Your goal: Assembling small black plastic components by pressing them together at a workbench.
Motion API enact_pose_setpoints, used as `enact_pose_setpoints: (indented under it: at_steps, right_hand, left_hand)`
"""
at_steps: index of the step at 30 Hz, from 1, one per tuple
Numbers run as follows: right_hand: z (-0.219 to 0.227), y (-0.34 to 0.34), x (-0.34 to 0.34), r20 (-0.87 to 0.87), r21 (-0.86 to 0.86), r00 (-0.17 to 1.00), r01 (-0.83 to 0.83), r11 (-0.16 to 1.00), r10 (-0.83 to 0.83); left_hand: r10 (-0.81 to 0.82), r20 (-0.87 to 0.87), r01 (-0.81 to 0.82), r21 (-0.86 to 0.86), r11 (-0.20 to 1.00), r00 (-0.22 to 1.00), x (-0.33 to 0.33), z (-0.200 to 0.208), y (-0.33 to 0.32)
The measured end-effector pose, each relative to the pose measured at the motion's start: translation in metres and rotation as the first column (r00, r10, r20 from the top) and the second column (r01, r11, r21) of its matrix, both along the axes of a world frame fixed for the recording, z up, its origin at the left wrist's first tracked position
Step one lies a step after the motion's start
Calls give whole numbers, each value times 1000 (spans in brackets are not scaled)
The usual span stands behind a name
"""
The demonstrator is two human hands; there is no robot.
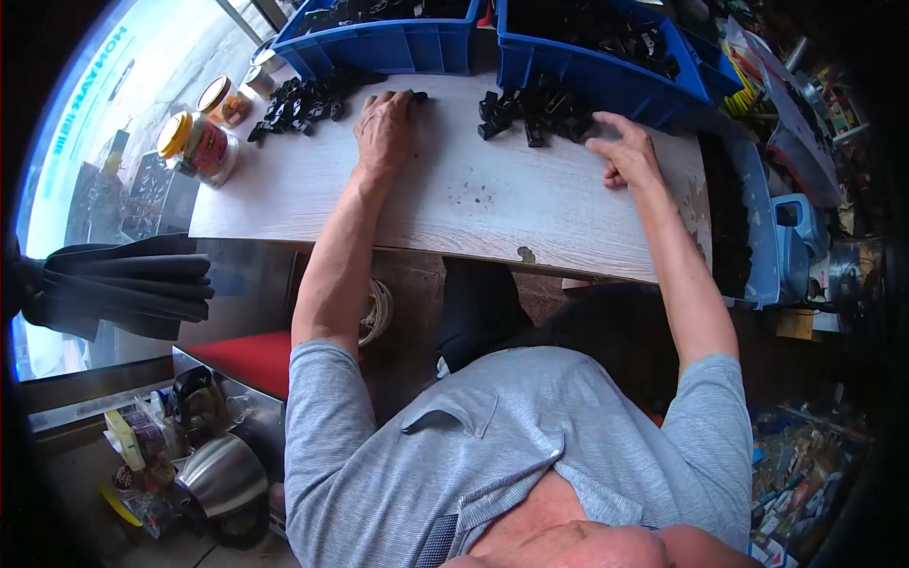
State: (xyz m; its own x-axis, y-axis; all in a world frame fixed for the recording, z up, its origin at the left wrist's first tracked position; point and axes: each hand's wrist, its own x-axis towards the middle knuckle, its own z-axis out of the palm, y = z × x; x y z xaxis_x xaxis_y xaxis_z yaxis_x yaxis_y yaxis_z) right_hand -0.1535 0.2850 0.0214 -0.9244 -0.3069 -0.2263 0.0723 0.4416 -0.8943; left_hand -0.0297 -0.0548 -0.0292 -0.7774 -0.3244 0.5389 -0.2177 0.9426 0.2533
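Note:
My left hand [384,131] rests on the far part of the table, back up, with its fingers curled down. A small black plastic part [420,97] shows at its index fingertip; the thumb is hidden. At the right, my right hand [627,153] hovers over the tabletop, index finger and thumb apart, the other fingers bent in, nothing visible between them. Its index finger reaches to the edge of a pile of black plastic parts [535,115]. To the left of my left hand lies another pile of similar black parts [295,104].
Two blue bins [379,49] [597,83] of black parts line the table's far edge. Jars [199,150] [224,102] stand at the left by the window. A light-blue tub [762,227] adjoins the right edge. The pale tabletop [454,213] has dark specks and chipped edges.

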Motion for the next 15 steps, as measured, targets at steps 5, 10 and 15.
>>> enact_pose_setpoints:
  at_steps: [5,10,15]
  right_hand:
    - [-4,-16,-6,-81,105,996,-18,994,27]
    - [-12,-15,-13,-120,135,991,-50,990,66]
    - [-6,-15,-3,-59,136,998,-4,991,12]
  left_hand:
    - [14,46,-17,71,997,999,0,3,-3]
    - [98,11,-98,156,983,995,-4,-3,-4]
    - [-33,-74,37,46,998,997,4,-5,8]
